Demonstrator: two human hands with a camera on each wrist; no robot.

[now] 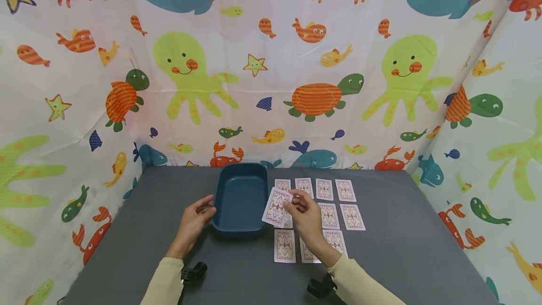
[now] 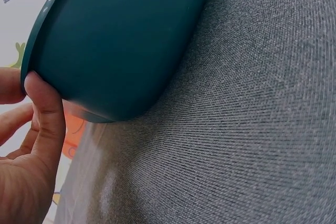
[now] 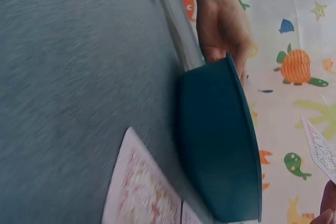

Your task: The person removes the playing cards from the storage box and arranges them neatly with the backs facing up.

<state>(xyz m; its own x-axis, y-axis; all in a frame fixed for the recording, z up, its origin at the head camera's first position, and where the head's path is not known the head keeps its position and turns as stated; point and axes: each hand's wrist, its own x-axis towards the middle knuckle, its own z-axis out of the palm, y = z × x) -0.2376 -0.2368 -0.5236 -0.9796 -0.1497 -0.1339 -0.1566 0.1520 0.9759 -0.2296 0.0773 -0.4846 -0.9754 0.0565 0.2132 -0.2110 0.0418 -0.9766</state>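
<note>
Right hand (image 1: 306, 215) pinches 1 card (image 1: 276, 207) at the tray's (image 1: 239, 199) 3 o'clock rim; left hand (image 1: 195, 220) grips its 9 o'clock rim.

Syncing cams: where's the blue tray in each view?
Head: blue tray at table centre, left of the cards, left hand on its left rim.
Left wrist: top left, thumb on its rim.
Right wrist: centre right, seen side-on.
Shared landmark: grey table.

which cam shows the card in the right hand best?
Head view: the whole card shows, pinched in the right hand beside the blue tub. Right wrist catches only its edge. Left wrist shows none of it.
</note>
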